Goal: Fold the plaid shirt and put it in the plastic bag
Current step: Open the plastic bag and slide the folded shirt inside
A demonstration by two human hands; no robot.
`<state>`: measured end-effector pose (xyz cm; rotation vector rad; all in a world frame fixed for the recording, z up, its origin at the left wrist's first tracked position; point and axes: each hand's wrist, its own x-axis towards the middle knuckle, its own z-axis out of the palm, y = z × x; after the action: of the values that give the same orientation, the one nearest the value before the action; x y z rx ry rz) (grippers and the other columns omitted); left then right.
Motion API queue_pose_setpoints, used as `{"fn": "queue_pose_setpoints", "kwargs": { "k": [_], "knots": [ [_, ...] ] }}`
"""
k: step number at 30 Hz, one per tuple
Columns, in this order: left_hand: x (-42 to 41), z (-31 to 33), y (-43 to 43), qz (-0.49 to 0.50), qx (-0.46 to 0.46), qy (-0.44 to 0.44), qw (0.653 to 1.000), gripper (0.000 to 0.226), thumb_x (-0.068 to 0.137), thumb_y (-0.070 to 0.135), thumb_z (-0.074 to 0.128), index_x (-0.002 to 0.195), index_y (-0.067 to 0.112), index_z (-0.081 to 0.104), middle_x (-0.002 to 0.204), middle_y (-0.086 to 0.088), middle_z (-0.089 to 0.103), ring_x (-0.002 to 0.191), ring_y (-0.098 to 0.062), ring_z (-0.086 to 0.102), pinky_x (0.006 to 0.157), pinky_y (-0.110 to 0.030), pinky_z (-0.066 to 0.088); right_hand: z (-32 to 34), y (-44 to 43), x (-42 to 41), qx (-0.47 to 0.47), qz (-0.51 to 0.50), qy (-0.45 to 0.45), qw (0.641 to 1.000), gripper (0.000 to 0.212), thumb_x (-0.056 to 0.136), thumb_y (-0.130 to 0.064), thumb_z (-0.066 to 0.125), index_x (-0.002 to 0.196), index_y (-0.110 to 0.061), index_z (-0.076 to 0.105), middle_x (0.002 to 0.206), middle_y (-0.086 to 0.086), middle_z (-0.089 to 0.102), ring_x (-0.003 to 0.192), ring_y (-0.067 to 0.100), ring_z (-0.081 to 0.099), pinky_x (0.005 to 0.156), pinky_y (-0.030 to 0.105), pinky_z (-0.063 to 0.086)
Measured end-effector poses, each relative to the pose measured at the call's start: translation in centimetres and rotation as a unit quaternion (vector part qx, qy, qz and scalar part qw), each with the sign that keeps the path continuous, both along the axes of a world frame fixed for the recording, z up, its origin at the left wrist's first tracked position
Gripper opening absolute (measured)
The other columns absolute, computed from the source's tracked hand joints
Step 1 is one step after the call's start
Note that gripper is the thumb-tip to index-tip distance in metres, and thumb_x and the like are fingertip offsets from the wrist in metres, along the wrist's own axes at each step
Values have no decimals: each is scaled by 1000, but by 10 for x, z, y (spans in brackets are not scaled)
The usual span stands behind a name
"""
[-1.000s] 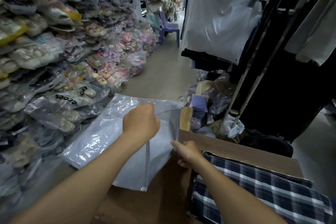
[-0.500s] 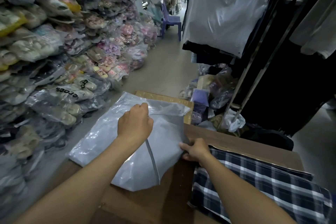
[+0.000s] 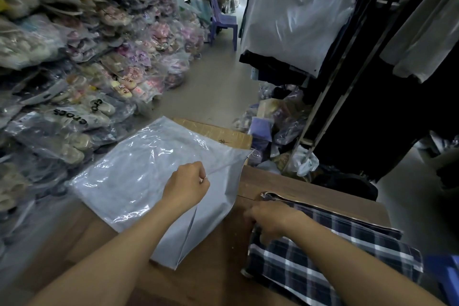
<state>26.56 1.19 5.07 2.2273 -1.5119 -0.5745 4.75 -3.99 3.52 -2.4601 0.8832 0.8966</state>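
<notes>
Grey plastic bag (image 3: 139, 181), one, in left grip (image 3: 186, 187); right grip (image 3: 270, 218) on one plaid shirt (image 3: 323, 251).

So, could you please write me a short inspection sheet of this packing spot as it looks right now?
Surface: brown wooden table, bare wood between bag and shirt.
Job's things: plaid shirt folded, lying on the table's right side, not yet bagged; grey plastic bag lies flat at the left, its mouth toward the shirt.
Clutter: cardboard piece under the bag's far edge.
Grippers: left hand pinches the bag's upper mouth edge, lifting it; right hand rests on the shirt's near-left corner, grip unclear.
Cables: nothing seen.
Surroundings: bagged shoes piled at the left, purple chair down the aisle, hanging clothes at the right.
</notes>
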Motion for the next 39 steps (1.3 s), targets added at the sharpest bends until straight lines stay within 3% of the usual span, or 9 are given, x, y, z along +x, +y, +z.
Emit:
{"fn": "queue_pose_setpoints", "kwargs": {
  "k": [2, 5, 8, 12, 16, 25, 31, 35, 39],
  "knots": [
    [-3, -3, 1, -15, 9, 19, 1000, 5, 84, 26, 59, 82, 23, 56, 79, 2, 65, 82, -25, 63, 72, -37, 55, -4, 3, -1, -25, 25, -9, 999, 39, 76, -13, 72, 114, -20, 62, 115, 4, 63, 103, 27, 61, 74, 40, 54],
    [-7, -6, 2, -28, 10, 26, 999, 5, 86, 26, 60, 84, 23, 57, 77, 4, 62, 80, -24, 63, 71, -35, 55, 5, 5, 2, -28, 33, -23, 999, 9, 78, -10, 64, 86, -13, 66, 97, 6, 66, 88, 30, 63, 69, 42, 58],
    [-10, -9, 2, -34, 13, 35, 999, 6, 86, 27, 61, 87, 22, 60, 77, 6, 61, 81, -22, 63, 71, -35, 54, 31, 11, 12, -33, 22, -70, 997, 4, 78, -12, 62, 78, -14, 65, 92, 5, 63, 79, 27, 59, 63, 37, 52],
    [-15, -12, 3, -42, 23, 52, 998, 6, 84, 27, 64, 86, 22, 61, 77, 6, 61, 81, -23, 63, 73, -36, 55, 61, 33, 34, -78, 53, -184, 978, 14, 82, -19, 61, 93, -19, 70, 109, 4, 56, 88, 29, 57, 66, 35, 41],
    [-11, -15, 6, -18, 21, 78, 997, 11, 77, 13, 56, 77, 23, 60, 74, 3, 60, 71, -24, 58, 67, -39, 53, 35, 43, 57, -73, 81, -270, 957, 17, 85, -14, 58, 96, -10, 69, 116, 10, 53, 87, 35, 57, 63, 41, 47],
    [3, -3, 10, -59, -23, 59, 996, 4, 80, 19, 63, 76, 19, 62, 58, 9, 55, 65, -16, 57, 68, -36, 55, -24, 17, 69, -177, 56, -229, 955, 45, 91, -14, 56, 135, -15, 46, 132, 10, 48, 106, 36, 55, 66, 40, 32],
    [-5, 8, 3, -84, -40, 75, 993, 9, 82, 21, 65, 75, 24, 63, 63, 11, 59, 67, -13, 60, 69, -32, 56, -23, 6, 93, -216, -16, -179, 960, 32, 90, -5, 54, 123, -6, 53, 124, 16, 55, 114, 34, 51, 87, 41, 45],
    [-9, 10, 4, -91, -60, 55, 993, 12, 83, 17, 61, 72, 22, 60, 59, 8, 55, 63, -13, 56, 64, -30, 53, -20, 17, 111, -120, -42, -275, 953, 26, 91, 0, 42, 108, 2, 61, 111, 23, 65, 103, 38, 58, 73, 38, 41],
    [-4, 0, 11, -89, -66, 82, 990, 10, 81, 16, 64, 73, 21, 60, 58, 4, 60, 58, -10, 55, 63, -30, 52, -23, 8, 103, -9, -207, -332, 920, 22, 85, -13, 46, 102, -14, 60, 90, 11, 67, 81, 26, 63, 67, 40, 53]
  ]
}}
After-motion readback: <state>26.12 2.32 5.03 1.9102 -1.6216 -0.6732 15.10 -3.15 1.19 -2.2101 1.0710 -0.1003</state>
